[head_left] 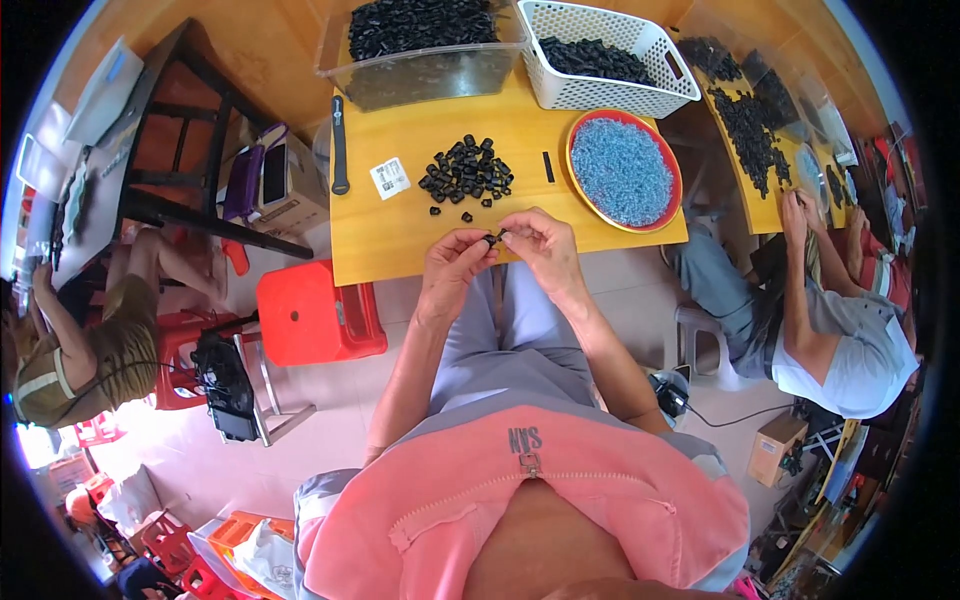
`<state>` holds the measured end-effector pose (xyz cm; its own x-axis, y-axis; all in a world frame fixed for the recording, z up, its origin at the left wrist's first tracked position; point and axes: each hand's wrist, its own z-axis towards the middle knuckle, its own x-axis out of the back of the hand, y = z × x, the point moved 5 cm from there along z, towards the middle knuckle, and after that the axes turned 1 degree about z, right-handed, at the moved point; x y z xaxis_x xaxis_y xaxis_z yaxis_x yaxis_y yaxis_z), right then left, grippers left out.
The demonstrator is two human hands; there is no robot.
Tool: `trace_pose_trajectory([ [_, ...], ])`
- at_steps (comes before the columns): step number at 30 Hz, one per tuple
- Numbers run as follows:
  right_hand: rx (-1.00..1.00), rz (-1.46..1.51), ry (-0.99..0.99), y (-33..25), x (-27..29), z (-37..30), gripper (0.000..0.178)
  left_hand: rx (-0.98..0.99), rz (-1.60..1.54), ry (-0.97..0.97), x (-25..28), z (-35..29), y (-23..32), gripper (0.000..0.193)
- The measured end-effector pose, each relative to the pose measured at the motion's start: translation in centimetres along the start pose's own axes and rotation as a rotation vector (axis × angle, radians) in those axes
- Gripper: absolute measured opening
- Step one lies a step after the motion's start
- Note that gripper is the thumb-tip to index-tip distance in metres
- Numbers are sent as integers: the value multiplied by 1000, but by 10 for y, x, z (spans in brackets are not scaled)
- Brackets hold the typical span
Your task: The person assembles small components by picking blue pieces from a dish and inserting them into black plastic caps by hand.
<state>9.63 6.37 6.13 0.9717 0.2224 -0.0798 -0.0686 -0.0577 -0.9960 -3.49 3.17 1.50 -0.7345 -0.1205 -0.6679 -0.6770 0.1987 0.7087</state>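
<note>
Over the table's near edge, my left hand (pixel 452 270) pinches a small black plastic part (pixel 490 240) between thumb and fingertips. My right hand (pixel 546 252) meets it from the other side, its thumb and fingers closed at the same part; whether it grips a second, smaller piece is too small to tell. Just beyond my hands lies a loose pile of small black plastic caps (pixel 465 172), with several strays nearer to me. To the right stands a round red plate (pixel 673 198) heaped with tiny clear-blue pieces (pixel 622 172).
At the table's back are a clear bin (pixel 410 82) and a white basket (pixel 590 95), both holding black parts. A white label (pixel 390 178), a long black strap (pixel 340 150) and a short black strip (pixel 548 167) lie flat. A red stool (pixel 310 312) stands left; people work at both sides.
</note>
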Motion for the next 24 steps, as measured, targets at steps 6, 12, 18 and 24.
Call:
trace_pose_trajectory([
  [6, 38, -169, -34, -6, -1, -1, 11, 7, 51, -2, -1, -1, 1, 14],
  [12, 42, -275, -6, -7, 3, -3, 11, -23, 231, -26, -3, -3, 7, 14],
  [18, -13, -215, 9, -6, 8, -3, 11, -68, 273, -33, -5, 0, 8, 14],
  [24, -7, -222, -1, -4, 11, -3, 11, -47, 219, -30, -5, 0, 4, 15],
])
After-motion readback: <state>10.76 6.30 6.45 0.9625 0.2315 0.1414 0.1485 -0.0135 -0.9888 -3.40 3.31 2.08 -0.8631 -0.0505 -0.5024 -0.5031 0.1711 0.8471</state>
